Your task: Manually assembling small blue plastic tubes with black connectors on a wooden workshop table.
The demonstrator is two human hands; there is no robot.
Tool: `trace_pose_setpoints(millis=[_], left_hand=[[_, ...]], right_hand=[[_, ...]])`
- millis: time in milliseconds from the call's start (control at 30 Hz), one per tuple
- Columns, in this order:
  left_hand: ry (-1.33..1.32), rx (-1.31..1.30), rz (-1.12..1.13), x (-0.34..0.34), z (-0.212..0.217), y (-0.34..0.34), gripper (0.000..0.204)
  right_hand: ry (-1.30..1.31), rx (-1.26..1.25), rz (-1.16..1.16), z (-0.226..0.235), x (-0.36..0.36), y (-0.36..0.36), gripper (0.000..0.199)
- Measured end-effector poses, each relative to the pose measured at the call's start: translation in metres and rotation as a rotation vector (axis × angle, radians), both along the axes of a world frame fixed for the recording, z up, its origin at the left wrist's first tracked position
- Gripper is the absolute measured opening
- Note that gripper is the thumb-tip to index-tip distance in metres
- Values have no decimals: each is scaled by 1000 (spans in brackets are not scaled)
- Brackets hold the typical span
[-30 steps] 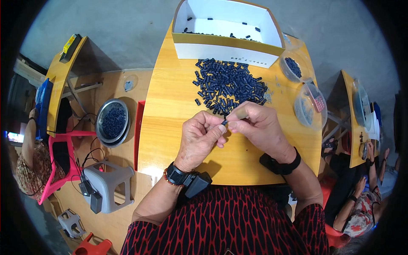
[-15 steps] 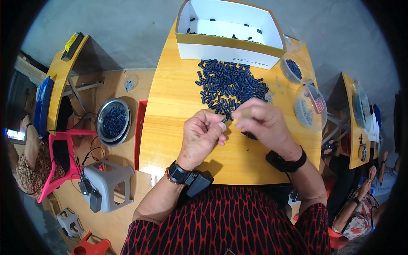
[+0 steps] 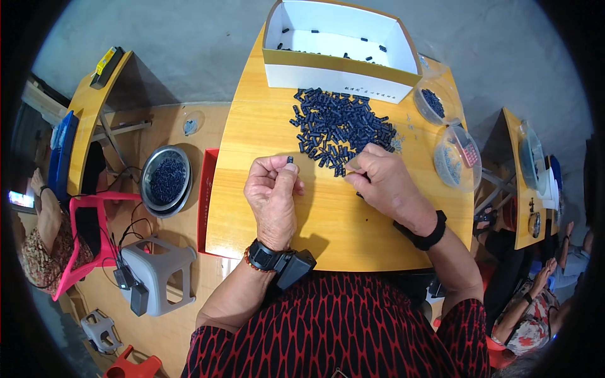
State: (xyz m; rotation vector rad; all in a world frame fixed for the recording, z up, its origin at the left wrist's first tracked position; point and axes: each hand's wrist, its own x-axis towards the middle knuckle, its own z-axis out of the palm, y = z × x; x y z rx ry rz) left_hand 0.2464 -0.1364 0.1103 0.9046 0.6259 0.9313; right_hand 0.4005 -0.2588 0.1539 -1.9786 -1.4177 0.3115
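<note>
Black cylindrical piece (image 3: 290,160) is poking up between the thumb and fingers of the left hand (image 3: 271,192), which is pinching it over the wooden table (image 3: 234,220), to the left of a pile of similar black pieces (image 3: 343,126). The right hand (image 3: 394,186) is curling its fingers toward the thumb at the pile's near edge; whether they are gripping anything cannot be told. Beyond the pile, a gold-rimmed white box (image 3: 302,77) is holding more black pieces. At the table's right side, a clear tub (image 3: 471,179) is holding small grey bits. Off the table's left side, a metal bowl (image 3: 149,171) is holding dark pieces near a grey stool (image 3: 140,257), while a co-worker (image 3: 47,252) is sitting by a pink chair (image 3: 108,197) at far left
</note>
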Motion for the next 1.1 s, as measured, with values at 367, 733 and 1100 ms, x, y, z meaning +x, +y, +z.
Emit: trace_pose_setpoints(millis=[367, 733, 1100], left_hand=[[60, 20, -55, 0, 1, -1, 9], [128, 80, -150, 1, 6, -4, 8], [97, 93, -411, 0, 7, -7, 8]], right_hand=[[-248, -161, 32, 4, -5, 2, 19], [-282, -189, 37, 4, -7, 4, 15], [373, 74, -3, 6, -4, -10, 9]])
